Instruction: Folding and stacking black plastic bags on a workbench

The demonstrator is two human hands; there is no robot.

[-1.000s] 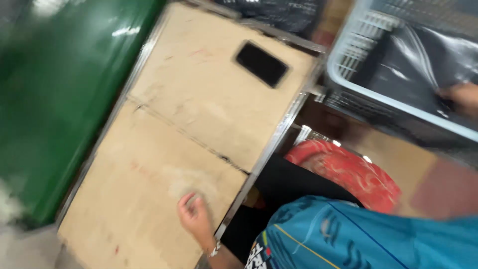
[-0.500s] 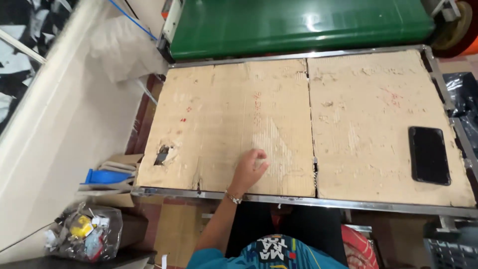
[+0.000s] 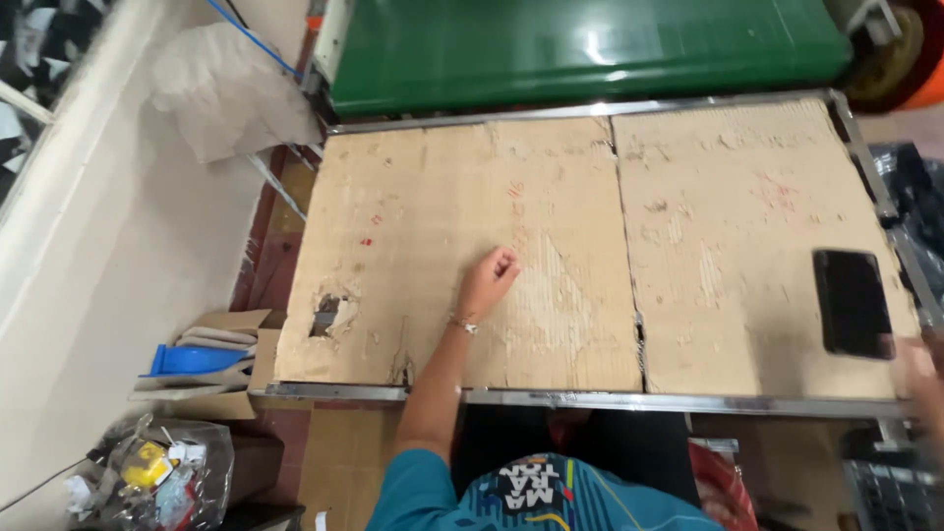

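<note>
Worn brown cardboard sheets (image 3: pixel 551 246) cover a metal-framed worktable (image 3: pixel 590 400), w/ a green machine (image 3: pixel 580 44) behind. Our left hand (image 3: pixel 489 280) rests mid-cardboard, fingers curled into a loose fist, gripping nothing. Our right hand (image 3: pixel 924 379) blurs at the frame's right edge, just beside a flat black rectangular phone (image 3: pixel 852 302) lying on the right sheet; can't tell its grip.

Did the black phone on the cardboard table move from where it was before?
No. The black phone lies flat on the right cardboard sheet, near the table's metal edge, just as earlier. Only the camera swung around; the left hand rests far from it.
</note>
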